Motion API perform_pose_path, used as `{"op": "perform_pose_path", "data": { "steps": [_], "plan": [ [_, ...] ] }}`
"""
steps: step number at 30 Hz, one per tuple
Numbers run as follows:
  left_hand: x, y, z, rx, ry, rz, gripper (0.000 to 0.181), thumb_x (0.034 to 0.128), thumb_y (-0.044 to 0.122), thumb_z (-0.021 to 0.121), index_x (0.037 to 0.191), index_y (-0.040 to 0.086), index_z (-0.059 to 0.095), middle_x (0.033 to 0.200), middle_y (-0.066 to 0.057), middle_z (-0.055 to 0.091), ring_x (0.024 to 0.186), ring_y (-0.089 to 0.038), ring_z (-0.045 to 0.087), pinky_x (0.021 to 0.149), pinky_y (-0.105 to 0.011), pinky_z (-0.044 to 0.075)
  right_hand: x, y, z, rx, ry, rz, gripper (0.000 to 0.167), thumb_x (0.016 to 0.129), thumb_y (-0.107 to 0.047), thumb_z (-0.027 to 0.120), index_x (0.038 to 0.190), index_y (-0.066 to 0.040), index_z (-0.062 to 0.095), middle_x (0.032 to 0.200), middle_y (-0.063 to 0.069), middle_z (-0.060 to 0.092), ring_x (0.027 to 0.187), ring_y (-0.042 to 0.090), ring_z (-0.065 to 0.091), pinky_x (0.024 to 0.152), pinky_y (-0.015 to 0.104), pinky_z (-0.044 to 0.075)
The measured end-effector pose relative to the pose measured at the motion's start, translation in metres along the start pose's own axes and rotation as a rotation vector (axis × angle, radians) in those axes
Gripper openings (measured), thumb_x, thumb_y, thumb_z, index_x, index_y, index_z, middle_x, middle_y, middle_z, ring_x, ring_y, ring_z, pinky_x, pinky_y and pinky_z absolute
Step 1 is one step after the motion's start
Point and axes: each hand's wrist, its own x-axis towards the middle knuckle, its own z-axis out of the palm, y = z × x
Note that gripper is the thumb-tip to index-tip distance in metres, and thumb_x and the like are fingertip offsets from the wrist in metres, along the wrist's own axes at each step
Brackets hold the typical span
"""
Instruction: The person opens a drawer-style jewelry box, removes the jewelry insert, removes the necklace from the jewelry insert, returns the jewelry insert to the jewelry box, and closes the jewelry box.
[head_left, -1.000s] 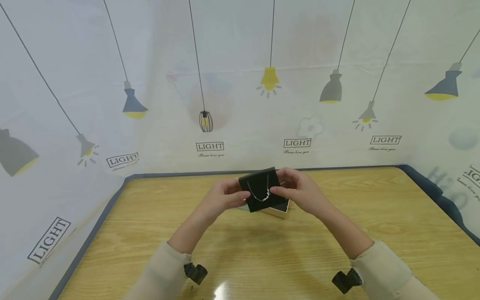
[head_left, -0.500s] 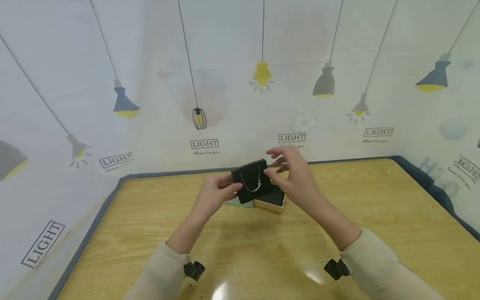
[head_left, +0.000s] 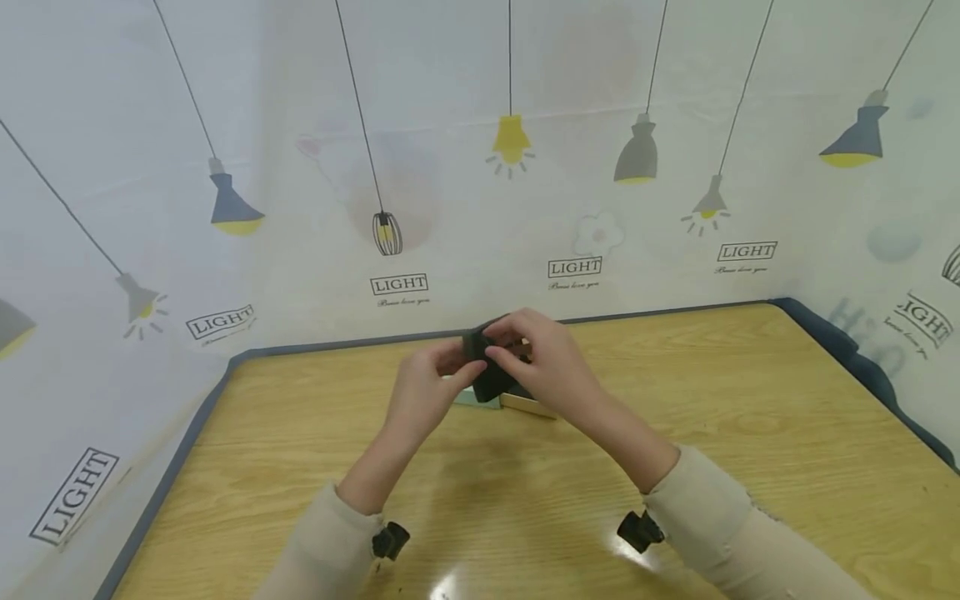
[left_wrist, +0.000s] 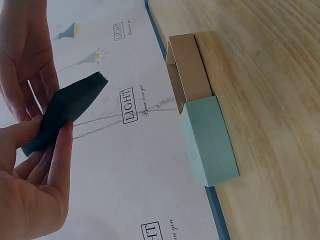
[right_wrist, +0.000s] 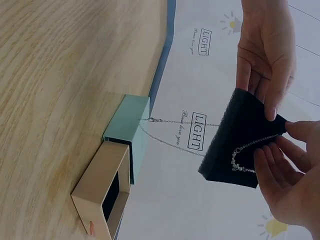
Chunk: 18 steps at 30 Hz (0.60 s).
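Observation:
A black foam pad is held up over the table, tilted. My left hand grips its left side between thumb and fingers. At the pad's upper right, my right hand pinches the edge with thumb and fingertips. A silver necklace with a small sparkling ornament lies across one face of the pad in the right wrist view. Its thin chain hangs loose from the other side, with a clasp at the end. In the head view my right hand hides much of the pad and the necklace.
Behind the pad, an open tan box with a dark inside stands on the wooden table. Touching it is a mint-green box part. A pale curtain printed with lamps borders the table's back and sides.
My right hand lifted partly off the pad, then came back left to its upper edge. The pad has turned, so its necklace face is hidden in the head view. The head camera shifted slightly.

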Motion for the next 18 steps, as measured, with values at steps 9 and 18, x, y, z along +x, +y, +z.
{"op": "perform_pose_path", "data": {
  "steps": [9, 18],
  "plan": [
    [-0.001, 0.007, 0.004, 0.158, 0.016, 0.111, 0.022, 0.0901, 0.016, 0.074, 0.11, 0.008, 0.074, 0.097, -0.008, 0.078, 0.092, -0.019, 0.075, 0.079, -0.031, 0.063, 0.003, -0.003, 0.001, -0.102, 0.055, -0.001, 0.012, 0.09, -0.013, 0.074, 0.099, -0.007, 0.071, 0.095, 0.005, 0.071, 0.084, 0.015, 0.067, 0.071, 0.027, 0.059],
    [-0.004, 0.014, 0.006, 0.23, -0.003, 0.141, 0.023, 0.0912, 0.016, 0.073, 0.113, 0.009, 0.073, 0.097, -0.008, 0.078, 0.091, -0.019, 0.075, 0.076, -0.027, 0.063, 0.004, -0.003, -0.003, -0.14, 0.05, 0.07, 0.008, 0.09, -0.014, 0.074, 0.092, -0.007, 0.07, 0.088, 0.005, 0.073, 0.083, 0.018, 0.068, 0.076, 0.034, 0.061]
  ]
}}
